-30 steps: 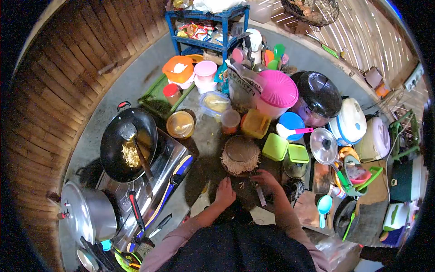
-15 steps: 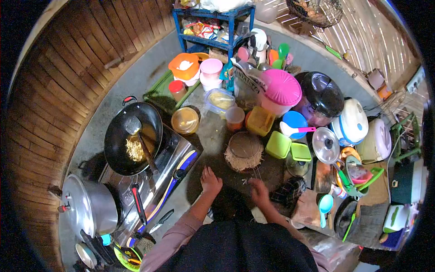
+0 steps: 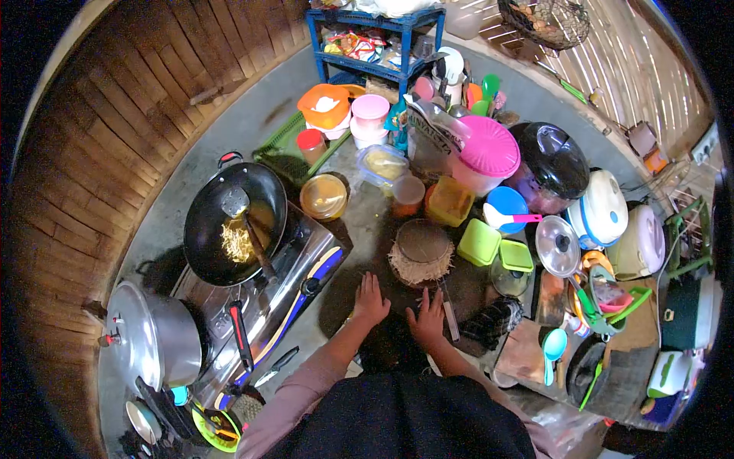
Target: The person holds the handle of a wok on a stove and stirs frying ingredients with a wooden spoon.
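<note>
My left hand (image 3: 371, 301) hangs low in front of me with its fingers stretched out, holding nothing. Beside it, my right hand (image 3: 427, 320) has its fingers spread and also holds nothing. Just ahead of both hands stands a low round stool (image 3: 422, 243) with a frayed straw-like rim. Right next to my right hand is a narrow pale strip (image 3: 451, 317) whose kind I cannot make out. On the left, a black wok (image 3: 205, 206) sits on a steel gas stove (image 3: 306, 256). Pale shredded food (image 3: 239, 241) lies in its oil, with a spatula (image 3: 256, 245) resting inside.
A large pressure cooker (image 3: 145, 336) stands at the lower left, near a knife (image 3: 275, 367). Tubs, including a pink-lidded one (image 3: 489, 145), crowd the far side. To the right are a pot lid (image 3: 558, 246), a turquoise ladle (image 3: 553, 352) and a wooden board (image 3: 527, 348).
My right hand has moved left, closer to my left hand, and its fingers have spread. My left hand has reached slightly forward. The whole view has shifted a little.
</note>
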Available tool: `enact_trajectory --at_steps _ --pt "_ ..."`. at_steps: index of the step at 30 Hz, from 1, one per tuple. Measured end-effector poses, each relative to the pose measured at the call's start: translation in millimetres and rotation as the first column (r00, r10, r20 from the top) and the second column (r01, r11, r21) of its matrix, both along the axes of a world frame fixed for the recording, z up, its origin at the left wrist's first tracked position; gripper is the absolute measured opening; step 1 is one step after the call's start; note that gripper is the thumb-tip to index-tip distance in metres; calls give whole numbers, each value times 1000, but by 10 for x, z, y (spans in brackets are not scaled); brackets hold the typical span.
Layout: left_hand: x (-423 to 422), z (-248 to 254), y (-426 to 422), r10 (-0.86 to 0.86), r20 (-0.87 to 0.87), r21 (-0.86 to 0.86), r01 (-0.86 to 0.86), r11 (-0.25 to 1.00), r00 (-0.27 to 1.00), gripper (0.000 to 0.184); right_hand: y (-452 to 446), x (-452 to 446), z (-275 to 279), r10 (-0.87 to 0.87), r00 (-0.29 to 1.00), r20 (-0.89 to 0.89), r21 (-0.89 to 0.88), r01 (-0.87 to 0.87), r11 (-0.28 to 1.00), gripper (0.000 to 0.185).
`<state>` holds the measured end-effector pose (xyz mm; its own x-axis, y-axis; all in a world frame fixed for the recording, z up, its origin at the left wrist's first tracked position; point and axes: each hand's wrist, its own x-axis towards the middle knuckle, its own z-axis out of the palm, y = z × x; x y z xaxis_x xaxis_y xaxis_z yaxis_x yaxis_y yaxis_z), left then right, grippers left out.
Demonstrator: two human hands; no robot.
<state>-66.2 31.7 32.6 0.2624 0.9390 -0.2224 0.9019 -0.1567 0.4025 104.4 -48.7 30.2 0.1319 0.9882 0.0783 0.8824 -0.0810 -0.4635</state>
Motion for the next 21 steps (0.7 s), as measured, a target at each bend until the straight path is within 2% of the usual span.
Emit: enact_trajectory --at_steps 1,3,4,5,7,8,9,11,13,14,16,18,20,21 --pt "8 36 -40 2 1 1 -2 1000 1000 82 15 0 -12 -25 999 -27 -56 24 998 81" --pt "32 76 -183 -206 -74 -40 204 978 976 82 57 -13 -61 -3 997 -73 -37 0 999 81" --pt "36 73 -205 -208 -75 -41 205 978 975 82 62 -23 -95 19 992 -121 -17 -21 1000 82" --pt "32 71 -221 -179 -59 -12 179 984 982 82 43 -31 -124 16 992 -123 -17 -18 1000 82" --pt "-8 41 -179 -155 -42 15 156 988 987 81 -2 -55 -111 206 966 -155 53 -200 978 82" --pt "-43 23 -72 -46 -37 37 47 998 998 80 -26 -58 -99 204 967 -156 51 -198 979 82" --pt "-81 -4 22 66 -28 58 -64 996 997 78 -57 -53 -86 275 949 -152 61 -268 961 82" --pt "-208 -95 161 26 -14 44 -25 999 1000 78 -110 -25 -40 349 926 -144 68 -343 937 82" --pt "-248 -100 176 -12 2 33 12 999 1000 77 -165 11 12 263 961 -84 44 -261 964 83" --pt "-260 -101 143 -64 44 24 63 998 997 75 -186 -9 24 265 961 -83 43 -262 964 83" --pt "-246 18 30 -115 87 18 114 993 990 74 -228 -34 -29 106 994 -5 10 -106 994 83" --pt "-154 180 -237 -379 125 -79 390 918 917 69 -204 -67 -63 89 996 -22 -19 -89 996 83" --pt "-107 -94 -599 -414 481 59 442 895 773 56 -178 -79 -91 71 997 -38 -50 -73 996 83" --pt "-72 -110 -675 -413 483 59 442 895 772 56 -158 -80 -99 143 989 -49 -40 -145 989 82"
